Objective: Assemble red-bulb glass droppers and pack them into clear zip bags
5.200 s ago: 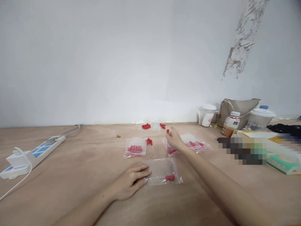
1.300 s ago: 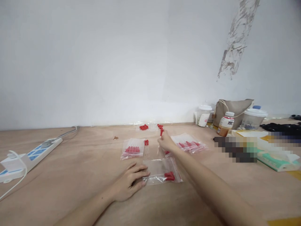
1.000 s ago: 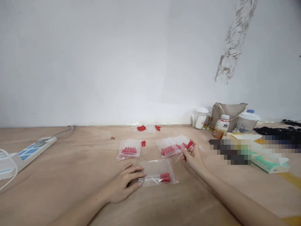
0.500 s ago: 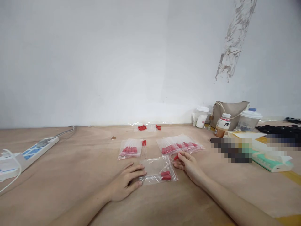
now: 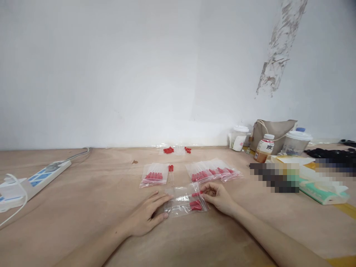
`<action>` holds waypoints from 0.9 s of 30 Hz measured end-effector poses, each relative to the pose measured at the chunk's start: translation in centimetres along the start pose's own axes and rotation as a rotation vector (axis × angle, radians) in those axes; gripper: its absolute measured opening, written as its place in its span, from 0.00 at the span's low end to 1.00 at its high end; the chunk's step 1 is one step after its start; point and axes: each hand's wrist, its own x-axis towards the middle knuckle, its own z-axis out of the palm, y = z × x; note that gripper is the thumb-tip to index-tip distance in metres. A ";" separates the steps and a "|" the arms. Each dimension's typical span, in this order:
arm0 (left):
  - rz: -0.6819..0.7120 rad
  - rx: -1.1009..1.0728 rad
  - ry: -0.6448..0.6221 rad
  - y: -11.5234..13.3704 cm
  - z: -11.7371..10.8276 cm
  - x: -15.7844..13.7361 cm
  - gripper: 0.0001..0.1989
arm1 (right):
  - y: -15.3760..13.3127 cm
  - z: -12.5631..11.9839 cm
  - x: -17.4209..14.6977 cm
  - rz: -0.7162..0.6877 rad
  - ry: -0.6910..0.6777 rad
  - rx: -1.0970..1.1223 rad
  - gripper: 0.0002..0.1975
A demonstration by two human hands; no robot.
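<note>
A clear zip-lock bag (image 5: 180, 211) lies flat in front of me with its mouth towards the right. Two droppers with red rubber bulbs (image 5: 195, 205) rest inside it. My left hand (image 5: 147, 217) is open, its fingertips touching the bag's left end. At the mouth, my right hand (image 5: 218, 196) pinches another dropper (image 5: 196, 194) by its red bulb; its thin tube lies inside the bag. Just behind the bag, two loose droppers (image 5: 170, 168) lie side by side. Filled bags of droppers lie to the left (image 5: 152, 176) and to the right (image 5: 213, 172).
Small red bulbs (image 5: 168, 150) lie on clear plastic by the wall. A power strip (image 5: 41, 180) is at left. To the right stand a lidded cup (image 5: 239, 139), a drink bottle (image 5: 264, 148), a grey bag (image 5: 274, 133), a plastic tub (image 5: 296, 142) and a green tissue pack (image 5: 319, 193).
My right hand has moved left to the bag's mouth, and the dropper it holds has slid into the bag. My left hand has stayed at the bag's left end.
</note>
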 end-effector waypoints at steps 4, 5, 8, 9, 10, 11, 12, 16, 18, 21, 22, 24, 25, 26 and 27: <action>0.016 -0.015 0.013 0.2 -0.1 0.0 0.21 | -0.1 0.3 0.2 -0.031 -0.019 -0.123 0.04; 0.013 -0.017 0.012 0.2 -0.1 0.0 0.21 | -0.1 0.3 0.2 -0.037 -0.006 -0.147 0.04; 0.000 -0.015 0.007 0.3 -0.2 0.0 0.22 | -0.3 0.4 0.1 -0.065 0.017 -0.185 0.04; 0.000 -0.013 0.004 0.3 -0.2 0.0 0.22 | -0.4 0.5 0.0 -0.087 0.003 -0.191 0.04; 0.004 -0.011 0.002 0.4 -0.2 0.0 0.21 | -0.5 0.6 -0.1 -0.114 -0.023 -0.191 0.05; 0.009 -0.010 -0.004 0.4 -0.2 0.0 0.21 | -0.6 0.7 -0.2 -0.137 -0.054 -0.186 0.06; 0.015 -0.010 -0.008 0.4 -0.3 0.0 0.20 | -0.7 0.7 -0.2 -0.151 -0.080 -0.176 0.07; 0.021 -0.024 -0.014 0.3 -0.2 0.1 0.19 | -0.7 0.3 -0.2 -0.087 -0.083 -0.113 0.10; 0.025 -0.037 -0.009 0.2 -0.2 0.1 0.19 | -0.7 -0.2 0.2 -0.071 0.006 -0.105 0.11; 0.028 -0.034 -0.003 0.3 -0.2 0.1 0.19 | -1.2 -0.8 1.2 -0.110 0.165 -0.199 0.09; 0.026 -0.026 -0.005 0.4 -0.3 0.1 0.19 | -1.5 -0.8 1.8 -0.125 0.190 -0.251 0.08; 0.017 -0.007 -0.018 0.5 -0.4 0.1 0.19 | -2.0 -0.3 3.2 -0.123 0.176 -0.342 0.07; 0.012 0.001 -0.026 0.6 -0.5 0.2 0.19 | -2.3 0.2 4.0 -0.098 0.152 -0.382 0.06; 0.010 0.005 -0.034 0.7 -0.6 0.2 0.19 | -2.5 0.9 4.9 -0.064 0.125 -0.416 0.05; 0.010 0.006 -0.038 0.8 -0.7 0.2 0.19 | -2.7 1.8 5.8 -0.018 0.105 -0.451 0.05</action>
